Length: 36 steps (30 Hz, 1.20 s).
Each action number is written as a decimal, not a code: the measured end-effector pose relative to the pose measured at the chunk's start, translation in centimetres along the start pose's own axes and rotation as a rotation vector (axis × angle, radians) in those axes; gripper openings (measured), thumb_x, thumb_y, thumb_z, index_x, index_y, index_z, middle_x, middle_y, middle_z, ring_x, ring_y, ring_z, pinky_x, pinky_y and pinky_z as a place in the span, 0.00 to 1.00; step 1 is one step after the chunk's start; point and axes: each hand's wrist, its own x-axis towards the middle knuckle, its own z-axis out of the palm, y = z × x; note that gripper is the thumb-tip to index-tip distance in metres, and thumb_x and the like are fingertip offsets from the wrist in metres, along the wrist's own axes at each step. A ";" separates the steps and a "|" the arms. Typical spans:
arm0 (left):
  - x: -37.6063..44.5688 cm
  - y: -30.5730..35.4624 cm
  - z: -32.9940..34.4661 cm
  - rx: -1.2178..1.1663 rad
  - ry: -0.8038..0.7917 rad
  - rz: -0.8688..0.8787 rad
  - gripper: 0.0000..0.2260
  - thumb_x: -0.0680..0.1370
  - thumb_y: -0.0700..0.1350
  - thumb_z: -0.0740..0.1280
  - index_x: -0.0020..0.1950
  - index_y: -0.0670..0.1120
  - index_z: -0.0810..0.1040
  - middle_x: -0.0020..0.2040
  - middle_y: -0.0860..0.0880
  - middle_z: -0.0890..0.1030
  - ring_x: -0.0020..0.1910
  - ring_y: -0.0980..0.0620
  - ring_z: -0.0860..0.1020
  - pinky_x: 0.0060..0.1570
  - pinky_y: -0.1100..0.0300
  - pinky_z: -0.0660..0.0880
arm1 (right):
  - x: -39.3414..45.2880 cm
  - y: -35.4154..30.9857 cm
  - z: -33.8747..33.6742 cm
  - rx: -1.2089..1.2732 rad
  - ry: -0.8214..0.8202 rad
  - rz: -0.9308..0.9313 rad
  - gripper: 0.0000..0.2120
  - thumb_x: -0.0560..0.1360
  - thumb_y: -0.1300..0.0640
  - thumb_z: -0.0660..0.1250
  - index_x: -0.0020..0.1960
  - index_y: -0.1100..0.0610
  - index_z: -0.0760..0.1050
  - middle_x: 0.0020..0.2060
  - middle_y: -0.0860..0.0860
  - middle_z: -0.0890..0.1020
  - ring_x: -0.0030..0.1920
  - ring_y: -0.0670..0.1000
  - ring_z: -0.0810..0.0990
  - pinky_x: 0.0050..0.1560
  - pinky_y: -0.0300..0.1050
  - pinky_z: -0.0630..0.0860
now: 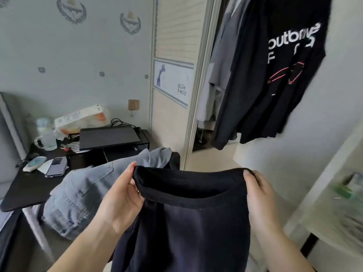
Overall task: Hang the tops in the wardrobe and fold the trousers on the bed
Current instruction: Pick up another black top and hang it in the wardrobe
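- The black trousers (188,222) are held up in the air, close in front of the person, and hang straight down.
- The left hand (119,195) has a tight grip on the left end of the waistband, with the thumb on top.
- The right hand (259,193) has a tight grip on the right end, fingers curled over the edge.
- Light blue jeans (82,193) lie in a heap just behind the left hand.
- A black T-shirt (275,71) with white letters hangs in the open wardrobe (198,95), beside some grey tops (218,71).
- The dark surface (25,185) on the left carries a phone (57,166), a laptop (108,137) and a cup (46,141).
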 end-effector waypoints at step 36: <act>42.6 -7.2 30.6 -0.029 -0.655 -0.117 0.10 0.76 0.44 0.65 0.47 0.54 0.86 0.41 0.54 0.80 0.43 0.56 0.72 0.48 0.59 0.78 | 38.5 -5.2 -7.4 -0.021 0.726 -0.225 0.17 0.77 0.45 0.62 0.36 0.56 0.76 0.31 0.48 0.77 0.35 0.48 0.77 0.39 0.48 0.76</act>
